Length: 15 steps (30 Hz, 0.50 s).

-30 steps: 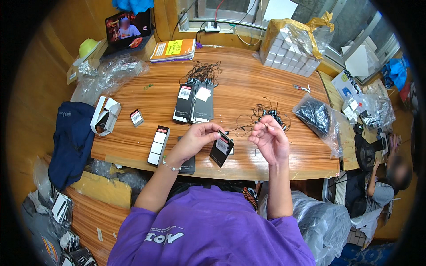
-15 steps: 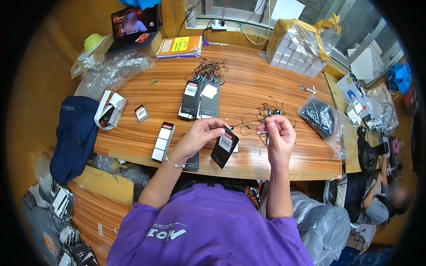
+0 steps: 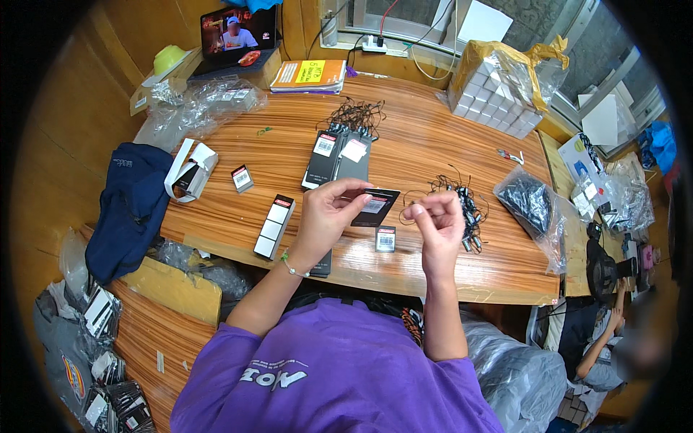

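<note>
My left hand pinches a black hang tag with a pale barcode sticker by its upper left part. The tag is tilted, its face turned upward. Close to its right side, my right hand is closed, thumb against curled fingers, at a thin black string; the fingertips partly hide the string's end. Beneath the tag on the table rests a small stack of barcode labels. Behind my right hand lies a tangle of black strings. Two stacks of black tags, with strings trailing from them, lie beyond my left hand.
Left of my left forearm lies a long box with white labels. Another label stack and a white strapped box sit farther left. Red-handled pliers and a plastic bag of black items lie at right. A laptop stands far left.
The tag has swung from hanging steeply to lying nearly level in my left hand. My right hand has come in nearer to it, uncovering the small label stack. The view has shifted slightly.
</note>
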Each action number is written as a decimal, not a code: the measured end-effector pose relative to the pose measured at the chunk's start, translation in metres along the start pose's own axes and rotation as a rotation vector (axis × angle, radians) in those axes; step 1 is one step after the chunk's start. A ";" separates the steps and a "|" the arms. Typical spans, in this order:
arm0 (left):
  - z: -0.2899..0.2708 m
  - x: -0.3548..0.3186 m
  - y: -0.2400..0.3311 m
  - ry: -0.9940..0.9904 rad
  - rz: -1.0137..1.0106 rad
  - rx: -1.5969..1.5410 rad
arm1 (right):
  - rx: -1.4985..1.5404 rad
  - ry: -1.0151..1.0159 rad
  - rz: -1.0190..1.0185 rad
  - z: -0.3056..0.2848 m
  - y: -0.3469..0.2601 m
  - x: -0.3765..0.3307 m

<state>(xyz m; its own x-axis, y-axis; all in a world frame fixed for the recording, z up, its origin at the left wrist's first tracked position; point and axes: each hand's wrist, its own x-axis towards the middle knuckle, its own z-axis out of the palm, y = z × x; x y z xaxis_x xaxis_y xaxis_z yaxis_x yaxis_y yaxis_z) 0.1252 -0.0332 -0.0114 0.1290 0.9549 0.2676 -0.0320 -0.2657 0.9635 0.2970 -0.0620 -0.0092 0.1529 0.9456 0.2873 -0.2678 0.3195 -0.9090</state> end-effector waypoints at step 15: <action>0.011 -0.008 0.009 0.078 0.098 0.095 | -0.559 0.006 -0.302 0.027 0.007 -0.005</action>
<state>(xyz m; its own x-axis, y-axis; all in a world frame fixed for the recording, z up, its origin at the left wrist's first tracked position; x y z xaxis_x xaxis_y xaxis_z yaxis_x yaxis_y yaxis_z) 0.1344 -0.0448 -0.0049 0.0520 0.9301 0.3636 0.0541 -0.3662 0.9290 0.2683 -0.0632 -0.0089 0.1500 0.8178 0.5556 0.3251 0.4898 -0.8089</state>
